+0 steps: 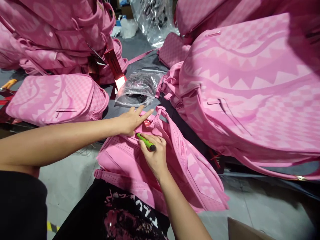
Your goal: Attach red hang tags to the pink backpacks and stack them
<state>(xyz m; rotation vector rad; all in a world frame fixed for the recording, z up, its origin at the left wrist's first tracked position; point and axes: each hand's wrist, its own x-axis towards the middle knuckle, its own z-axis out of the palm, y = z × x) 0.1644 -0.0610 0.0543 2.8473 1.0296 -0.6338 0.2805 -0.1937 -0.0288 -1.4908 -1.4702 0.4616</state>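
Note:
A pink backpack (pixel 155 173) lies in front of me, its strap side up, half over the table edge and my lap. My left hand (pixel 132 120) rests on its upper edge with fingers spread, beside a small red label (pixel 147 123). In my right hand (pixel 155 155) is a green marker pen (pixel 146 141) with a black end. The pen's front end meets the pink fabric just below my left hand; I cannot make out any mark there. A dotted shoulder strap (pixel 182 146) runs down to the right of my right hand.
A large pink backpack (pixel 250 83) lies on the right of the dark table. At left stand a stack of pink bags (pixel 67 36) and a smaller pink bag (pixel 55 98). A clear plastic pouch (pixel 140 88) and a red tag (pixel 113 65) lie beyond my hands.

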